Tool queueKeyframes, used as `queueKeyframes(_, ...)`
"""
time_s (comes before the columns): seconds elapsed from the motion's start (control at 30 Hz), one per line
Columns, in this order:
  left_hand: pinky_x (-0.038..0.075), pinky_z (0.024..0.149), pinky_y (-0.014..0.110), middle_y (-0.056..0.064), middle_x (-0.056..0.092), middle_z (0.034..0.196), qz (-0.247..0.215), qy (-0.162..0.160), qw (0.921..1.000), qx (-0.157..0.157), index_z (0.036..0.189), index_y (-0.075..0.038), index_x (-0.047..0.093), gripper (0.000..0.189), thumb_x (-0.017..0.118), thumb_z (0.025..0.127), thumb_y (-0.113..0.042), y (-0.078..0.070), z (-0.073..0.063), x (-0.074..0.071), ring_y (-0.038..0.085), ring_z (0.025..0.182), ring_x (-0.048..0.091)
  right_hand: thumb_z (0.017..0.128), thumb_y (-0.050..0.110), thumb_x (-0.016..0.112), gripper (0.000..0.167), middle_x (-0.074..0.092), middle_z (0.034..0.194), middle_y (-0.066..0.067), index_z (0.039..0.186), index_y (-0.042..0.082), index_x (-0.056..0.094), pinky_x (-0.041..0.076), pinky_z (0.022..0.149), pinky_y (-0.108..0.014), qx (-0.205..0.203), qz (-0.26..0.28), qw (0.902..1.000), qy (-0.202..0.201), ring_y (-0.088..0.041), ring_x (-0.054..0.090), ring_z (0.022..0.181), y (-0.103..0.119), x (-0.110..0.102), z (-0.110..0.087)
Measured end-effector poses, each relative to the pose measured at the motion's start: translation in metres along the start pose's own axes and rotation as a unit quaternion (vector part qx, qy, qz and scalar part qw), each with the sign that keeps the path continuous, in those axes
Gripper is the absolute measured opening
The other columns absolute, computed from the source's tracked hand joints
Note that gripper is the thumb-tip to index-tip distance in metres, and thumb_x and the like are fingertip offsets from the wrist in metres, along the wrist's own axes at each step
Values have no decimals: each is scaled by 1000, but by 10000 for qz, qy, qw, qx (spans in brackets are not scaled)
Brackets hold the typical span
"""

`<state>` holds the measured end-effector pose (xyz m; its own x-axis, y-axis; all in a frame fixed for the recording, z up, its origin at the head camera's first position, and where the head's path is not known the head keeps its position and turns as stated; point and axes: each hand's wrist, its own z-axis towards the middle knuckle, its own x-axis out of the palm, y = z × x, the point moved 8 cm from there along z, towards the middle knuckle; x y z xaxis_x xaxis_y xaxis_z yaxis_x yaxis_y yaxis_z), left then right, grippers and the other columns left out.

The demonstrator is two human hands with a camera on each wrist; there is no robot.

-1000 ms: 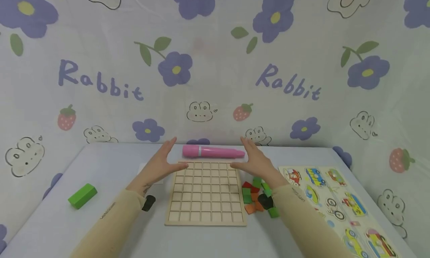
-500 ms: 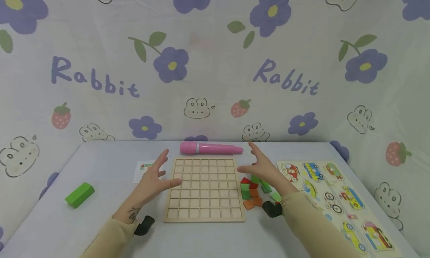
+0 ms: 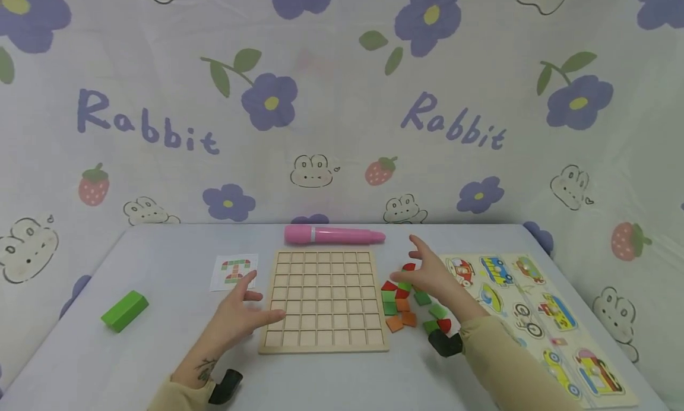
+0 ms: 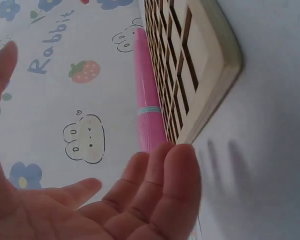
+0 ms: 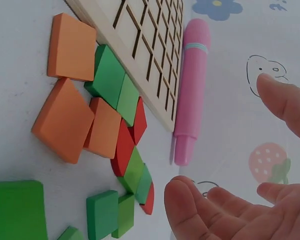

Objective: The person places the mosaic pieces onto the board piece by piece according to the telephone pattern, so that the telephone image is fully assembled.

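A wooden grid board (image 3: 323,350) lies mid-table, its square compartments bare. My left hand (image 3: 235,313) hovers at the board's left side, fingers spread, holding nothing; its thumb overlaps the board's edge in the head view. On the other side my right hand (image 3: 427,274) is held over the loose tiles with fingers apart, also without anything in it. Beneath it lie several green tiles (image 5: 102,215), orange tiles (image 5: 65,122) and red tiles (image 5: 122,150), some partly hidden by the hand. A small card (image 3: 224,273) with a red and green pattern lies beyond the left hand.
Behind the board lies a pink marker-shaped stick (image 3: 336,235). A green block (image 3: 125,311) sits at the far left. On the right is a puzzle board (image 3: 540,322) with vehicle pictures, partly under the right forearm. A printed cloth hangs behind the table.
Both hands have drawn back toward the person and moved apart, the left to the left, the right to the right. The card and more tiles have come into sight. The view has tilted slightly.
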<state>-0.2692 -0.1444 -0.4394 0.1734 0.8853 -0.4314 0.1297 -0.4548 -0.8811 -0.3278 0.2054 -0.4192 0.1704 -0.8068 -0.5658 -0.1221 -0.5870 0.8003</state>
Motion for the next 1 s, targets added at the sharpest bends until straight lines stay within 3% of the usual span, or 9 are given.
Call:
queueKeyframes(0.13, 47, 59, 32, 18, 53, 117, 406, 5, 9987, -323, 147, -13, 17, 109, 80, 64, -47, 9, 0, 4, 21, 72, 56, 75, 33, 75, 100, 34, 143, -22, 149, 18, 9, 42, 93, -51, 56, -129, 9998, -105, -41, 40, 125, -6, -5, -3)
queueKeyframes(0.27, 44, 56, 29, 10, 60, 94, 874, 55, 9951, -452, 146, -7, 21, 109, 79, 64, -50, 14, -2, 6, 16, 62, 53, 75, 31, 75, 99, 41, 136, -23, 149, 16, 12, 50, 78, -41, 71, -160, 9997, -145, -36, 52, 110, -9, -7, -6)
queueKeyframes(0.37, 45, 60, 31, 7, 62, 79, 1246, 100, 9911, -454, 144, -3, 24, 109, 78, 63, -51, 16, -2, 8, 16, 63, 55, 75, 29, 75, 97, 46, 131, -22, 149, 16, 14, 50, 69, -34, 160, -149, 9997, -133, -31, 55, 100, -12, -9, -10)
queueKeyframes(0.5, 46, 82, 45, 24, 62, 107, 1681, 149, 9851, -316, 141, 2, 29, 109, 78, 61, -54, 17, -3, 10, 34, 96, 60, 77, 28, 74, 92, 52, 124, -20, 148, 16, 17, 50, 67, -34, 344, -283, 9989, -136, -26, 56, 94, -17, -12, -16)
queueKeyframes(0.57, 40, 92, 52, 29, 51, 126, 1814, 205, 9828, -264, 140, 3, 30, 110, 78, 60, -56, 17, -3, 12, 42, 115, 50, 77, 26, 73, 89, 54, 118, -19, 147, 14, 19, 50, 65, -34, 404, -386, 9983, -143, -24, 58, 87, -19, -15, -20)
queueKeyframes(0.63, 35, 96, 56, 31, 40, 136, 1875, 277, 9816, -226, 140, 4, 32, 111, 79, 59, -55, 18, -3, 15, 47, 124, 39, 77, 24, 73, 86, 57, 110, -17, 146, 12, 21, 49, 61, -32, 464, -533, 9974, -143, -22, 58, 78, -22, -18, -24)
queueKeyframes(0.73, 33, 98, 57, 30, 40, 137, 1906, 359, 9808, -202, 139, 5, 33, 111, 82, 56, -52, 20, -3, 18, 47, 125, 37, 76, 23, 73, 80, 58, 100, -13, 142, 8, 30, 46, 58, -30, 485, -993, 9937, -179, -20, 56, 70, -25, -24, -30)
queueKeyframes(0.87, 34, 98, 55, 29, 46, 132, 2053, 372, 9780, -12, 136, 6, 37, 110, 87, 51, -42, 19, -2, 22, 45, 123, 42, 76, 24, 72, 62, 60, 100, -14, 128, 1, 47, 46, 63, -34, 521, -1914, 9798, -248, -21, 57, 77, -29, -32, -36)
queueKeyframes(1.0, 46, 78, 42, 17, 63, 96, 2032, 434, 9781, -95, 137, 4, 36, 109, 89, 48, -28, 22, -2, 25, 30, 88, 59, 75, 24, 72, 46, 61, 104, -14, 111, 0, 58, 45, 69, -39, 831, -2494, 9646, -220, -24, 55, 84, -40, -31, -34)
